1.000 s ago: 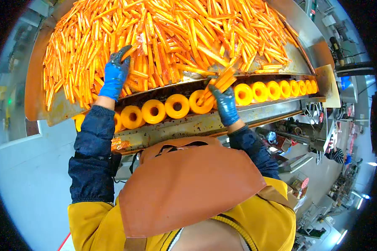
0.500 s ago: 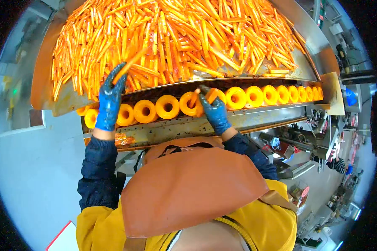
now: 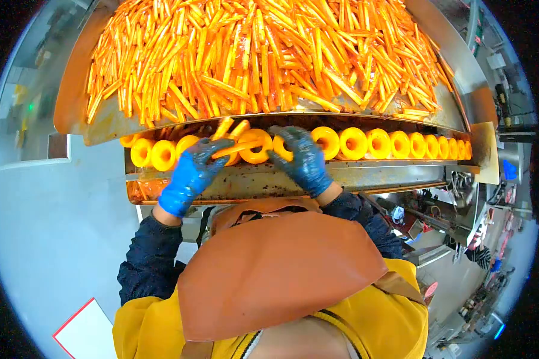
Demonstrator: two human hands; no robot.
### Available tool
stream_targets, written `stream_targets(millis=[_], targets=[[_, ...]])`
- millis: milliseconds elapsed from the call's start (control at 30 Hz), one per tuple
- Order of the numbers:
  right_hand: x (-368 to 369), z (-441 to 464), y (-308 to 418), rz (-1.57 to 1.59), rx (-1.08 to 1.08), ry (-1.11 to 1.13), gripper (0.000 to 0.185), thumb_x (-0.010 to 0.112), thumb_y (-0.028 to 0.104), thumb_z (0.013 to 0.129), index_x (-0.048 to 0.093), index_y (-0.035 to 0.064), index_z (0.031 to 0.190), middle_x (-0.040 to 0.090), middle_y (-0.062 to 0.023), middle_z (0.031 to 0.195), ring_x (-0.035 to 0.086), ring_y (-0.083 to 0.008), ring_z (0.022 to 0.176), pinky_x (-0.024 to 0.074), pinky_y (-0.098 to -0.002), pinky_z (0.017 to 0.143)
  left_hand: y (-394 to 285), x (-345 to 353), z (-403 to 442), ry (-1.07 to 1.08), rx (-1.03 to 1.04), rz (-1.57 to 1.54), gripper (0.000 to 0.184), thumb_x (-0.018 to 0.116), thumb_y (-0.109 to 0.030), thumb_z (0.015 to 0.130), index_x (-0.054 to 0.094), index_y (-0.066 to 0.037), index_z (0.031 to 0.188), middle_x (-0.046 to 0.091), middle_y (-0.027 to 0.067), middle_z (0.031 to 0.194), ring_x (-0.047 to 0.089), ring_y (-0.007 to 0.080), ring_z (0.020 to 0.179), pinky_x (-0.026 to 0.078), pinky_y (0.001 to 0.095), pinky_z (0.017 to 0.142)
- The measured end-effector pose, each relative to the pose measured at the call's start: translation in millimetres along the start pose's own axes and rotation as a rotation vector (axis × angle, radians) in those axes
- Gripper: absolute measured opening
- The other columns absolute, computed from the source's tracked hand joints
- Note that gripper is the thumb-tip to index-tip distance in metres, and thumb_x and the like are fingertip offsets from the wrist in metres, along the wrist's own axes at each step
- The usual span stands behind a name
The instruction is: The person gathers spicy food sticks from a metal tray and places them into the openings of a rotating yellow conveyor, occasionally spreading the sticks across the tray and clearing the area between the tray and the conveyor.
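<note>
My left hand [image 3: 199, 170], in a blue glove, pinches an orange sauce-coated strip [image 3: 238, 148] that points right, across the front of a yellow ring-shaped holder [image 3: 256, 137]. Just above those fingers two more short strips [image 3: 232, 127] stick up at a slant; whether the hand holds them, I cannot tell. My right hand [image 3: 303, 160], in a dark wet blue glove, has thumb and fingers apart around the edge of another yellow holder [image 3: 282, 148]. Whether it touches that holder is unclear, and no strip shows in it.
A large heap of orange strips [image 3: 251, 54] lies on a sloping metal tray [image 3: 111, 125] beyond the holders. More yellow holders [image 3: 378, 143] run right along a metal trough [image 3: 365, 175]. A bit of sauce-coated food [image 3: 147, 190] sits at the trough's left end.
My left hand has come down and right from the heap's edge to the holders with its strip. My right hand has opened; the orange piece in it before no longer shows there.
</note>
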State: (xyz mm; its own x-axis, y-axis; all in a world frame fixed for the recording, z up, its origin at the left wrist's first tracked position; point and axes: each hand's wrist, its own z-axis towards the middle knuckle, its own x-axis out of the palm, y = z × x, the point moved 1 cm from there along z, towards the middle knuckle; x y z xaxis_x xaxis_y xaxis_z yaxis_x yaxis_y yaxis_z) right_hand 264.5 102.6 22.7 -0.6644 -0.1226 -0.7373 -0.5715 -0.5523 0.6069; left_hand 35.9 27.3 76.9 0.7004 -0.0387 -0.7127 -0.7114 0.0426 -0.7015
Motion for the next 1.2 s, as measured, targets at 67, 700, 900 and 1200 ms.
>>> stream_targets(millis=[67, 700, 900, 1200], targets=[[18, 1, 20, 0.119, -0.143, 0.107, 0.045, 0.068, 0.025, 0.075, 0.056, 0.0137, 0.117, 0.058, -0.0149, 0.11, 0.058, -0.0339, 0.098, 0.0492, -0.0413, 0.079, -5, 17, 2, 0.023, 0.062, -0.101, 0.029, 0.066, -0.009, 0.079, 0.064, -0.01, 0.107, 0.065, 0.0116, 0.094, 0.06, 0.0277, 0.082, 0.048, 0.0346, 0.075], [12, 6, -16, 0.212, 0.078, 0.029, 0.034, 0.069, 0.025, 0.078, 0.062, 0.0098, 0.107, 0.061, -0.013, 0.101, 0.06, -0.0301, 0.092, 0.0499, -0.0371, 0.078, 20, 20, 17, 0.12, 0.106, -0.003, 0.024, 0.063, -0.015, 0.078, 0.066, -0.006, 0.1, 0.065, 0.0159, 0.093, 0.063, 0.0319, 0.084, 0.049, 0.0374, 0.073], [-10, 13, -16, 0.245, 0.036, 0.022, 0.024, 0.068, 0.018, 0.078, 0.064, 0.0102, 0.1, 0.062, -0.0126, 0.095, 0.062, -0.0295, 0.084, 0.0513, -0.0356, 0.073, 23, 29, 17, 0.15, 0.055, -0.063, 0.05, 0.061, -0.018, 0.081, 0.046, -0.008, 0.128, 0.059, 0.0214, 0.11, 0.059, 0.0359, 0.097, 0.047, 0.0403, 0.084], [-39, 86, -81, -0.481, 0.105, 0.209, 0.035, 0.066, 0.028, 0.077, 0.063, 0.0104, 0.107, 0.065, -0.0131, 0.098, 0.062, -0.0312, 0.09, 0.0503, -0.0387, 0.076, 50, 4, 43, 0.511, -0.199, 0.589, 0.027, 0.063, -0.031, 0.073, 0.067, -0.007, 0.083, 0.064, 0.0189, 0.078, 0.062, 0.0371, 0.073, 0.051, 0.0459, 0.065]])
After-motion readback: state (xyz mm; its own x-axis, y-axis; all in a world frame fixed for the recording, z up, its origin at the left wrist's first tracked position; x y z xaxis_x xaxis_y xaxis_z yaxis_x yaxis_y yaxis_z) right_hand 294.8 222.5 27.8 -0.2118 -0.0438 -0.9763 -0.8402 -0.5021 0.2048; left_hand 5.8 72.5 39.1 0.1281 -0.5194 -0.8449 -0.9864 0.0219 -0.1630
